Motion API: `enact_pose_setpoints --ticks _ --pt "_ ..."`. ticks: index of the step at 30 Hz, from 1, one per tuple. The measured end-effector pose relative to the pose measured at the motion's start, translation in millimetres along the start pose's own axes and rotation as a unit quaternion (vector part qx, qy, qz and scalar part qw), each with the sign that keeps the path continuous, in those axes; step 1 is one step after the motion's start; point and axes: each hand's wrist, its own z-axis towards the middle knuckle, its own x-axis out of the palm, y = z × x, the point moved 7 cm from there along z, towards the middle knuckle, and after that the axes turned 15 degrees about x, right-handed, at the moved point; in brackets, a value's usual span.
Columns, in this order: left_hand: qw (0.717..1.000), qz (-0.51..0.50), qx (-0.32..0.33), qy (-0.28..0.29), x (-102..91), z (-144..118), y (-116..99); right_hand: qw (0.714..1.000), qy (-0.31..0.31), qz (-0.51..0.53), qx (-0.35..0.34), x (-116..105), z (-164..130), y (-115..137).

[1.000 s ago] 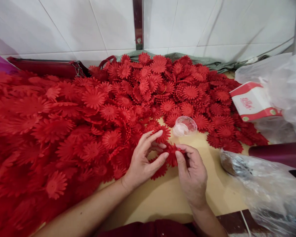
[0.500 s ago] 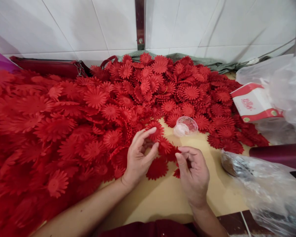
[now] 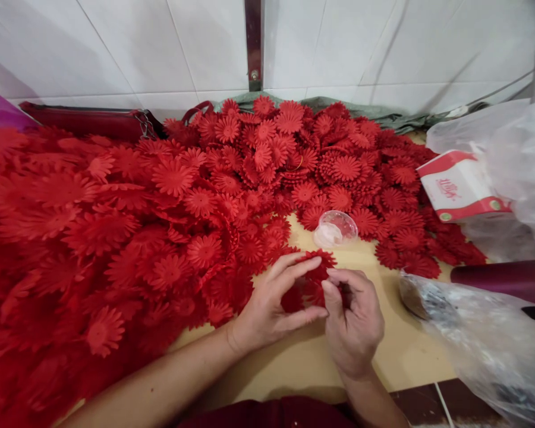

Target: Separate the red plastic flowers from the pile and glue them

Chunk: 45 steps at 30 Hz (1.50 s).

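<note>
Red fabric flower pieces [image 3: 310,279] sit pinched between both hands above the bare tan table [image 3: 294,362]; the left hand [image 3: 271,300] curls fingers and thumb around them, the right hand [image 3: 354,318] closes on their edge; a heap of red flowers [image 3: 182,196] lies within reach, a clear plastic cup [image 3: 336,229] just beyond.

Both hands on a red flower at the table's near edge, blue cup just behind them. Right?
Not quite: the cup is clear plastic, not blue, as the head view shows. The rest holds: left hand and right hand together hold a red flower over the table.
</note>
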Motion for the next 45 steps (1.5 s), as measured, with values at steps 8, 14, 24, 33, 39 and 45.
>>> enact_pose_setpoints --ticks 8,14,24,33,39,45 --pt "0.991 -0.021 -0.102 -0.088 -9.7 -7.8 22.7 0.993 0.078 0.068 0.059 8.9 3.6 -1.3" --pt "0.985 -0.045 -0.124 -0.112 -10.4 -11.1 29.3 0.990 0.127 0.023 0.048 19.2 6.5 -3.1" --pt "0.970 -0.120 -0.131 -0.166 -9.1 -15.6 32.2 0.985 0.113 0.033 0.128 16.5 5.6 -13.0" --pt "0.981 -0.070 -0.109 -0.142 -10.0 -15.3 27.7 0.987 0.136 0.010 0.087 19.0 5.9 -10.3" --pt "0.989 -0.049 -0.100 -0.098 -8.9 -7.6 21.5 0.979 0.187 0.027 0.070 26.6 5.6 -7.4" --pt "0.996 -0.027 -0.062 -0.053 -11.9 2.9 17.1 0.978 0.192 0.031 0.078 25.8 4.2 -10.9"
